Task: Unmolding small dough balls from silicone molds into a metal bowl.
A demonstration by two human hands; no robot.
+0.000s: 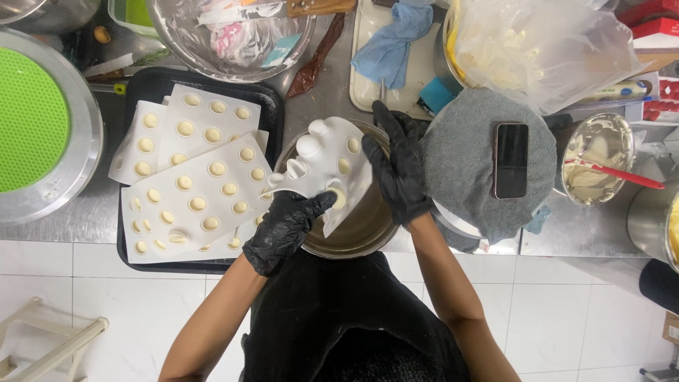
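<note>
Both my hands wear black gloves and hold a white silicone mould sheet bent over a metal bowl. My left hand pinches the sheet's lower edge, its fingertips at a pale round piece pushed out of a cavity. My right hand grips the sheet's right side. Some cavities in the sheet still hold cream-coloured filling.
A black tray at left carries three white moulds with filled cavities. A phone lies on a grey cloth-covered bowl. A small bowl with a red spatula stands at right, a large steel bowl behind, a green-lined pan far left.
</note>
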